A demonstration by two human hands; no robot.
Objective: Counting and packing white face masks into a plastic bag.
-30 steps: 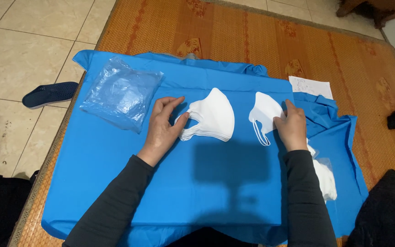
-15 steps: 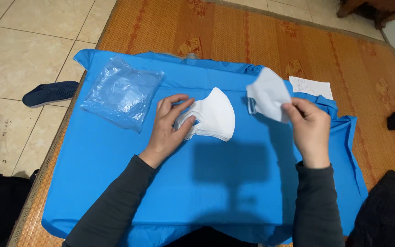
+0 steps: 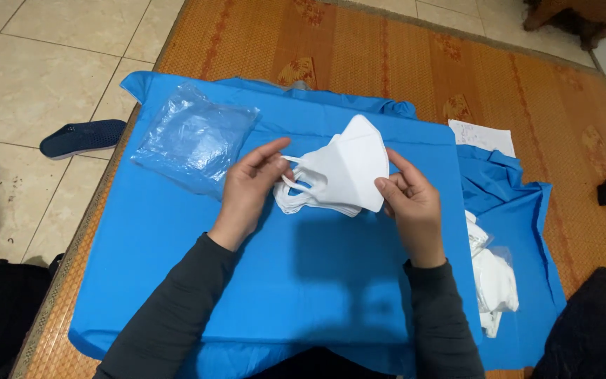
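Note:
A small stack of white folded face masks point(image 3: 341, 175) lies on a board covered with blue cloth point(image 3: 303, 281). My left hand point(image 3: 250, 186) rests on the stack's left side, fingers on the ear loops. My right hand point(image 3: 408, 200) pinches the right edge of the top mask, which lies over the stack. A clear plastic bag point(image 3: 194, 137) lies flat to the left of my left hand.
More white masks in plastic point(image 3: 492, 281) lie on the cloth at the right. A white paper slip point(image 3: 482, 135) sits on the orange woven mat point(image 3: 527, 84). Dark shoes point(image 3: 82, 137) are on the tiled floor at left; dark cloth point(image 3: 597, 330) at lower right.
My right hand carried a single mask from the right side over to the left and brought it down onto the stack held by my left hand.

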